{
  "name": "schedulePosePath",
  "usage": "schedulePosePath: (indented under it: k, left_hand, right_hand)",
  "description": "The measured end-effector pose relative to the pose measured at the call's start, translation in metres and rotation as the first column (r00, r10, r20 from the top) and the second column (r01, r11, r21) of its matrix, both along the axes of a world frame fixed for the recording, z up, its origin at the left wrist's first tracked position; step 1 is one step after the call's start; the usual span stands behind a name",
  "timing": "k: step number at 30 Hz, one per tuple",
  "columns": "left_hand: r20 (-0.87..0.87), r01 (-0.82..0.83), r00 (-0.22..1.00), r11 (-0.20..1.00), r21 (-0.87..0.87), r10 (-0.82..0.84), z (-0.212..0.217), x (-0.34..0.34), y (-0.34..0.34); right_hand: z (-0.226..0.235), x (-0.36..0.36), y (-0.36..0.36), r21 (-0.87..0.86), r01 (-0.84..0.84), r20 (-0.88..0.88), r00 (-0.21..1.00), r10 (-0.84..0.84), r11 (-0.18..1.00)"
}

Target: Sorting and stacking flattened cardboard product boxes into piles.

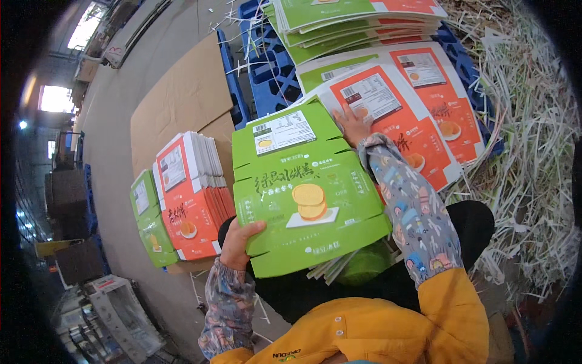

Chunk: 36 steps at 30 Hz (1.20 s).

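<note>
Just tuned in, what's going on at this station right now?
A person is handling flat printed cartons. The left hand grips the lower left corner of a green carton held over the lap. The right hand rests on an orange carton atop the pile on the blue pallet. A bundle of cartons stands on edge to the left, and paper strips lie to the right.

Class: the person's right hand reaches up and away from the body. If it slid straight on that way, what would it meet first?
The right hand already rests on the orange flat carton; going on, it would probably cross that carton's white label.

Left hand (239,239) gripping, right hand (351,124) outstretched
</note>
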<state>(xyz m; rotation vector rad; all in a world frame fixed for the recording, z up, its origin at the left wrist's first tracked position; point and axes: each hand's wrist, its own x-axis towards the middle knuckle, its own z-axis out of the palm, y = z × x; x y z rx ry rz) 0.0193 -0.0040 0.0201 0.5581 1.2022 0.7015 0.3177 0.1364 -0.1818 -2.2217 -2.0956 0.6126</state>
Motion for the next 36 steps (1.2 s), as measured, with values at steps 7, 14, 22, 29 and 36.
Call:
schedulePosePath:
  k: [7, 14, 22, 29, 36]
  left_hand:
    - [-0.263, -0.083, 0.963, 0.995, -0.049, 0.067, 0.083, -0.04, 0.018]
    - [-0.463, -0.129, 0.864, 0.976, 0.174, 0.197, 0.163, -0.099, -0.047]
    - [-0.589, 0.231, 0.807, 0.941, 0.246, -0.044, 0.174, -0.036, -0.017]
    - [-0.703, 0.726, 0.633, 0.562, 0.396, -0.323, 0.126, 0.017, 0.024]
    - [-0.936, 0.93, 0.353, 0.112, 0.351, 0.002, 0.045, 0.093, 0.037]
  right_hand:
    - [0.002, -0.001, 0.004, -0.074, -0.054, 0.136, 0.989, 0.064, 0.996]
    - [0.012, -0.011, 0.01, -0.105, -0.055, 0.093, 0.994, 0.065, 0.993]
    - [0.026, 0.051, -0.024, 0.396, 0.149, -0.411, 0.911, 0.031, 0.906]
    - [0.191, 0.092, -0.102, 0.591, 0.286, -0.522, 0.848, 0.088, 0.754]
    - [0.269, 0.073, -0.147, 0.856, -0.295, 0.236, 0.954, 0.186, 0.424]
